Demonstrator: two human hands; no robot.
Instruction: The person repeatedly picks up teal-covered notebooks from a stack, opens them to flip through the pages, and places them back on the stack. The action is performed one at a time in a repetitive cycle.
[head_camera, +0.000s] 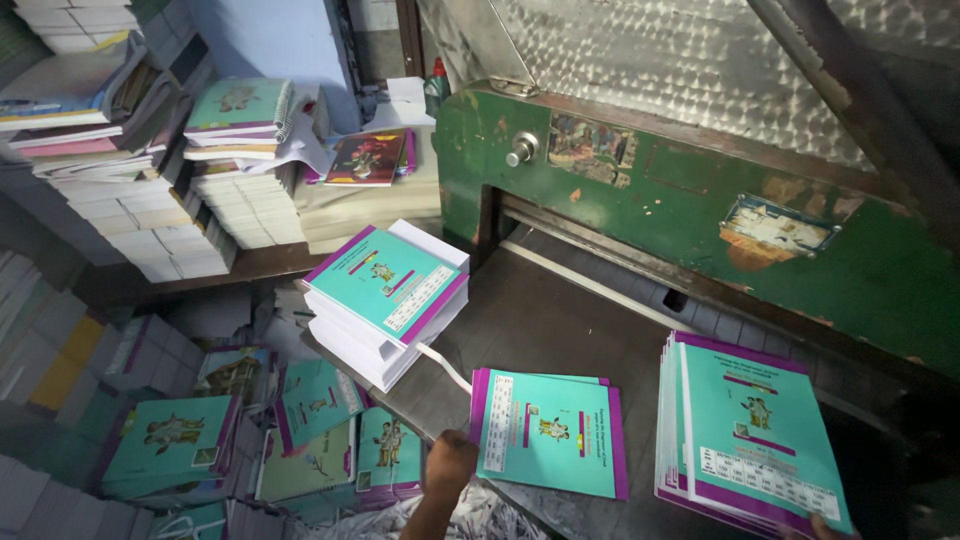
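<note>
now the left hand (450, 462) rests curled on the near left corner of a thin teal booklet (548, 431) lying flat on the dark cutter table (560, 320). it looks light, floppy and slick; best pinched at the purple spine edge. at 3 o'clock, fingertips (822, 524) of the right hand peek under a thicker teal stack (750, 430), grip unclear.

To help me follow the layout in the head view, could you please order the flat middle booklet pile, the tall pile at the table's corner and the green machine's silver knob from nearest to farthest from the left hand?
From the left hand:
1. Flat booklet pile, touching it, just right.
2. Tall pile, above, at the table's corner.
3. Silver knob, far up on the green machine.
</note>
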